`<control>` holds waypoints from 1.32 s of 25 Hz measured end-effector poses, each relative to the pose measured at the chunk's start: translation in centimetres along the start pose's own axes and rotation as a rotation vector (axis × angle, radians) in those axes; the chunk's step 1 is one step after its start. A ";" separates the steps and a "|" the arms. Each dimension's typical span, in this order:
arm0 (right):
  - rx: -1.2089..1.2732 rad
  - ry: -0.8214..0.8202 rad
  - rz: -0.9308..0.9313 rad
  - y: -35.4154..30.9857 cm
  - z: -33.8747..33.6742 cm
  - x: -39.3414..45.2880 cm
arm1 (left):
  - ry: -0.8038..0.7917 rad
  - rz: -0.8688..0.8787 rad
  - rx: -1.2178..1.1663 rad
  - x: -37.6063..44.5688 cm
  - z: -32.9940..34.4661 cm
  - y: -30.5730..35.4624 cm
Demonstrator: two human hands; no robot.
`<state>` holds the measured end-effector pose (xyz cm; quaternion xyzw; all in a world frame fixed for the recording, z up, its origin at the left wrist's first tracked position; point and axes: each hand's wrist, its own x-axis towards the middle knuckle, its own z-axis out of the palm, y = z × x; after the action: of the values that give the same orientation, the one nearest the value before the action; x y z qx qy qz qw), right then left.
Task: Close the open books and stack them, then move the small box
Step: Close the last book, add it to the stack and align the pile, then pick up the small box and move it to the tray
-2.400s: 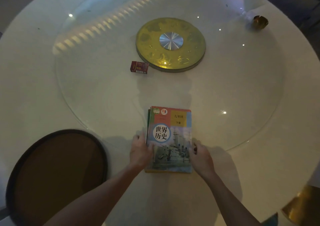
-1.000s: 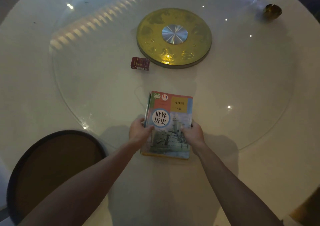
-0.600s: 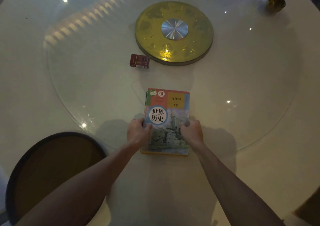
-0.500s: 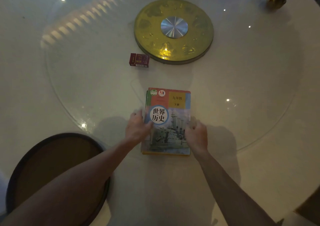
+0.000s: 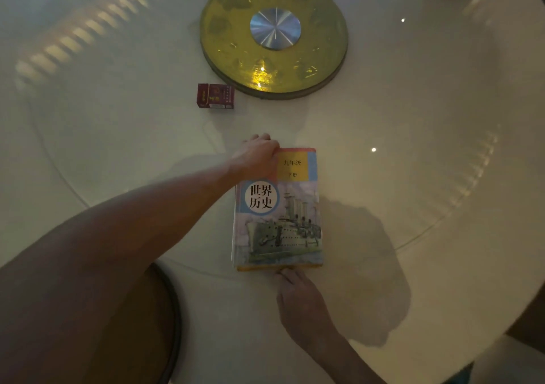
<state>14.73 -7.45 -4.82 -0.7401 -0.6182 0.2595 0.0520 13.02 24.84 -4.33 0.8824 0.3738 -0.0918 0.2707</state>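
A stack of closed books point(image 5: 280, 215) lies flat on the white round table, the top cover showing a grey warship and Chinese characters. My left hand point(image 5: 256, 155) rests on the stack's far left corner, fingers curled over the top edge. My right hand point(image 5: 300, 298) lies on the table with its fingertips touching the stack's near edge. A small dark red box point(image 5: 215, 96) sits on the glass farther away to the left, apart from both hands.
A gold disc with a silver hub point(image 5: 274, 34) sits at the centre of the glass turntable point(image 5: 427, 147), just behind the box. A dark round stool seat point(image 5: 165, 324) shows below the table's near left edge, under my left arm.
Both hands left the stack's sides. The left hand slid up to the far left corner, the right hand dropped to the near edge. The view has moved closer to the table.
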 end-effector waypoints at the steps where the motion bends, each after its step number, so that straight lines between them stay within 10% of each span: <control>1: 0.004 0.012 0.004 0.0 0.1 0.0 | 0.011 0.015 -0.029 -0.1 -0.1 -0.1; 10: -0.001 0.014 0.006 -1.0 -1.3 0.1 | 0.035 0.034 -0.161 -0.3 -0.2 -1.7; 19: 0.415 0.265 0.144 -2.5 -14.3 22.1 | 0.695 -0.675 -0.745 -2.2 -7.2 -11.0; 33: 0.930 -0.007 0.348 -4.6 -13.6 37.5 | 0.298 -0.536 -1.069 1.4 -8.0 -14.5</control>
<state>20.56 32.27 -3.30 -0.7298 -0.3043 0.5152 0.3307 3.39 38.33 -4.06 0.5032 0.6108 0.1676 0.5880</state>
